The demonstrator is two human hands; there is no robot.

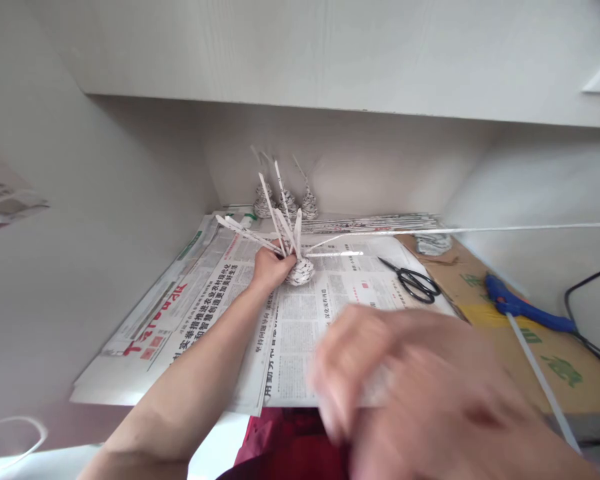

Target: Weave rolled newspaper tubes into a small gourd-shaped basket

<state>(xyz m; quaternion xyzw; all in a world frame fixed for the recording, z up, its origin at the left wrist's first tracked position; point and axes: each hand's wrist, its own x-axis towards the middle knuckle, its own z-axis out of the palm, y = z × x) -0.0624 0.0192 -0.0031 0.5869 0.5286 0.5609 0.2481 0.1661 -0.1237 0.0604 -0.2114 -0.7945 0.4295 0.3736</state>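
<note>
My left hand [273, 268] is closed on a small round woven paper piece [301, 272] made of rolled newsprint, with several paper strips [240, 230] sticking up and out from it. One long thin strip [405, 231] runs from the piece far to the right, past the frame's edge. Close to the camera, my right hand [380, 373] is large and smeared by motion, apart from the woven piece. Its fingers look curled, but whether anything is in them cannot be made out.
Newspapers [300, 347] cover the work surface. Black scissors [415, 283] lie to the right, with a blue glue gun [525, 303] on cardboard [545, 387] beyond. Finished-looking woven pieces [286, 200] and a bundle of paper rods [375, 223] are along the back wall. A shelf [330, 53] overhangs.
</note>
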